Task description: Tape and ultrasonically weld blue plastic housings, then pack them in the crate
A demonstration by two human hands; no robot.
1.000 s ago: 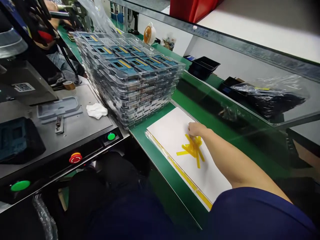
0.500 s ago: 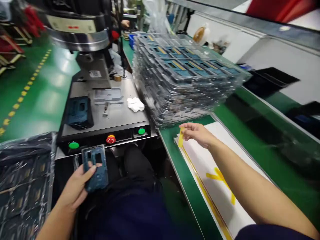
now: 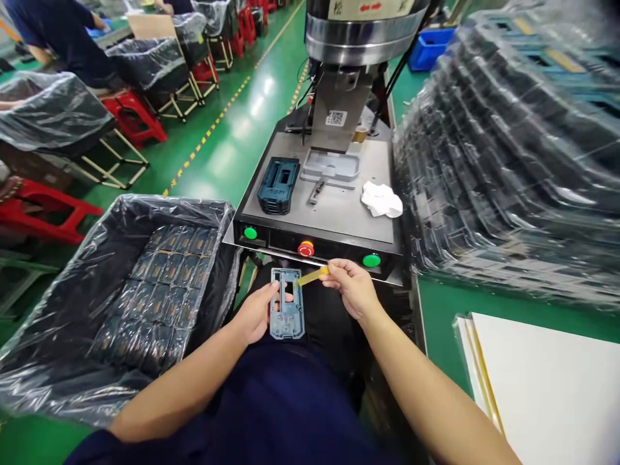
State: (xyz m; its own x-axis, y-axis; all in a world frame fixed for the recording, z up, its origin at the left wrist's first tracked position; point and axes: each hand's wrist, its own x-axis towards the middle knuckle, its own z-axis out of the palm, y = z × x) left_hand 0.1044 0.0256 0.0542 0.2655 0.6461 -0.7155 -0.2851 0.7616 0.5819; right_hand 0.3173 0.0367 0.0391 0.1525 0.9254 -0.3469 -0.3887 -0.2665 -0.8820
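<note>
Your left hand [image 3: 252, 314] grips a blue-grey plastic frame [image 3: 287, 323] by its edge, while your right hand [image 3: 353, 287] pinches a yellow tape strip [image 3: 312, 276], its tip at the frame's upper right corner.

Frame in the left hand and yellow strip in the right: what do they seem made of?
The frame looks like moulded plastic with a matte blue-grey finish, going by its even colour and cut-out windows, though the look leaves coated metal open. The strip looks like thin amber polyimide tape: glossy and translucent.
</note>
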